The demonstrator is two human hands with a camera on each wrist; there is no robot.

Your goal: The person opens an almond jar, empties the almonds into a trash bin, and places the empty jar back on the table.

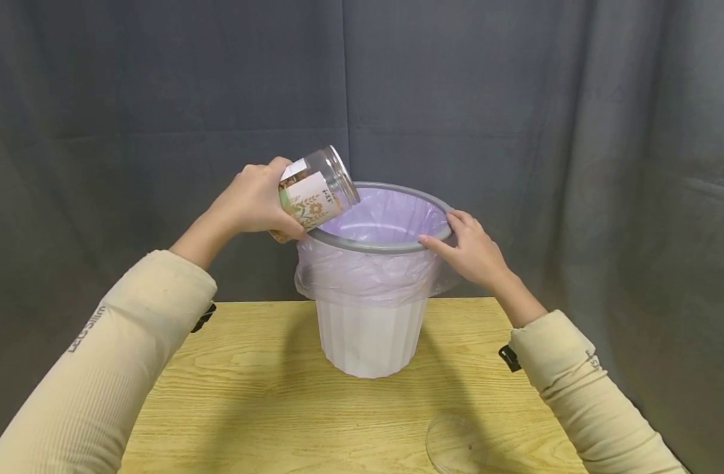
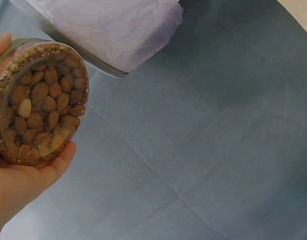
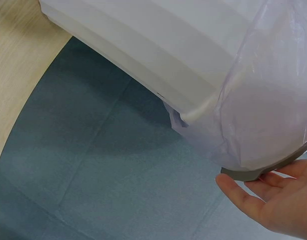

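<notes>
Nearest the camera, two cream sleeves (image 1: 101,368) reach forward over a light wooden table (image 1: 255,395), and a clear round lid (image 1: 456,446) lies flat on the table's near right part, well apart from both hands. Further out, a white ribbed bin (image 1: 370,339) stands upright on the table near its far edge, lined with a pale purple bag (image 1: 362,270) whose loose edge folds down over the outside below a grey rim (image 1: 373,245). The right hand (image 1: 471,250) holds that rim at the bin's right side, the fingers laid over the top of the ring and the thumb along its outer face; the right wrist view shows the fingers curled round the ring's edge. The left hand (image 1: 255,201) is up at the bin's left side, its fingers and thumb wrapped around a clear plastic jar (image 1: 317,191) with a white floral label. The jar is tipped on its side, its open mouth pointing right and up over the bin's left rim, its base toward the palm. In the left wrist view the jar's base shows almonds (image 2: 41,112) packed against the clear plastic. The two hands are well apart, one at each side of the bin. Behind everything hangs a grey curtain (image 1: 516,99).
</notes>
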